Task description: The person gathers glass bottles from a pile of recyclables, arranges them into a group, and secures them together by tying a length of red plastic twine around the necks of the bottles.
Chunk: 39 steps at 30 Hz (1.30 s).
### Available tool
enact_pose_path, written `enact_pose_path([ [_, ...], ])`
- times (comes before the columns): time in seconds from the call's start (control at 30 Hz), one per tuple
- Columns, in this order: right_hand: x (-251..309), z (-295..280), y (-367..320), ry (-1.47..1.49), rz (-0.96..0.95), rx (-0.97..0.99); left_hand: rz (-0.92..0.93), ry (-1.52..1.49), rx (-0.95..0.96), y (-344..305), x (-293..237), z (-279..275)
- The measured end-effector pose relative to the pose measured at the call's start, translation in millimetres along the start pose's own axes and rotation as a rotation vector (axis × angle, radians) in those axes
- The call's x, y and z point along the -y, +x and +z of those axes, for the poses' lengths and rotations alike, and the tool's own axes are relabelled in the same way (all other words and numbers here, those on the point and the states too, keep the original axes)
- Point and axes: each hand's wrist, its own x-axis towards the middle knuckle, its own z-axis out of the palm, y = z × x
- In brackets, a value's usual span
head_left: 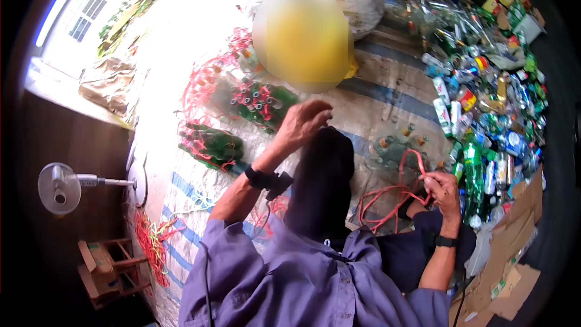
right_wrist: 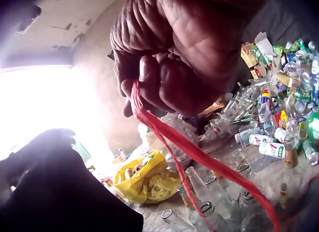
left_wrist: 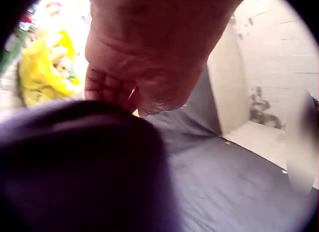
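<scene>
My right hand (head_left: 442, 192) pinches a red plastic string (head_left: 414, 156), whose loops hang down beside my leg; in the right wrist view the string (right_wrist: 199, 159) runs from the fingertips of the hand (right_wrist: 174, 52) down over clear glass bottles (right_wrist: 219, 197). Those upright clear bottles (head_left: 393, 151) stand in a cluster just left of the hand. Above my knee, my left hand (head_left: 305, 122) is raised with its fingers loosely bent, holding nothing; the left wrist view shows the hand (left_wrist: 144, 47) near the dark knee.
Green bottles (head_left: 260, 106) wrapped in red string lie at the left, with another bundle (head_left: 212, 145) nearer. A yellow bag (right_wrist: 162, 184) is in front. Mixed bottles and cans (head_left: 484, 121) pile up at the right, above cardboard (head_left: 514, 230). A fan (head_left: 60, 189) and more string (head_left: 151, 242) are far left.
</scene>
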Motion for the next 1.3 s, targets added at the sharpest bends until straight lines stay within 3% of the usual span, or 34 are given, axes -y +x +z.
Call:
enact_pose_path([
  [0.1,6.0,-2.5,-3.5,0.013,-0.018,0.078,0.15,-0.038,0.152,0.2,-87.2,35.2],
  [0.2,9.0,-0.7,-7.2,0.008,-0.017,0.11,0.434,0.123,0.387,0.8,-109.6,84.7],
  [0.27,-20.1,-0.5,1.0,-0.3,-0.611,0.105,0.683,0.284,0.482,1.1,-90.6,128.4],
  [0.3,-29.9,-0.5,0.7,-0.37,-0.745,0.099,0.745,0.352,0.473,-0.8,-77.0,149.2],
  [0.37,-16.5,-3.1,-11.0,0.155,-0.047,0.233,0.42,0.319,0.692,-4.0,-59.8,175.0],
  [0.4,-19.1,-4.4,-14.2,0.252,0.003,0.223,0.427,0.311,0.712,-2.6,-51.5,183.7],
  [0.47,-12.3,-4.2,-20.3,0.34,0.038,0.148,0.261,0.272,0.782,1.2,-30.3,192.2],
  [0.5,-7.9,-9.4,-21.8,0.345,0.055,0.141,0.343,0.221,0.708,2.5,-14.6,193.2],
  [0.63,-24.0,-22.8,-24.9,0.41,0.064,0.057,0.094,0.187,0.709,20.9,-16.7,165.2],
  [0.73,-30.2,-28.8,-29.6,0.357,0.024,0.028,0.112,0.149,0.703,30.4,-31.5,142.5],
  [0.77,-31.4,-29.9,-31.3,0.358,0.03,0.023,-0.149,0.09,0.643,27.7,-45.1,136.0],
  [0.9,-37.9,-40.9,-37.2,0.267,0.088,-0.005,-0.086,-0.111,0.543,58.6,-10.1,128.3],
  [1.0,-32.7,-54.0,-41.5,0.101,0.147,-0.068,-0.25,-0.269,0.335,79.7,0.4,123.5],
  [1.1,-48.0,-65.7,-43.7,0.023,0.139,-0.144,-0.211,-0.487,0.279,108.4,28.7,116.7],
  [1.2,-47.9,-77.4,-42.3,-0.019,0.292,-0.246,-0.348,-0.659,0.212,126.5,49.7,123.3],
  [1.3,-52.8,-91.7,-31.0,-0.144,0.259,-0.314,-0.384,-0.737,0.189,133.6,64.1,140.0],
])
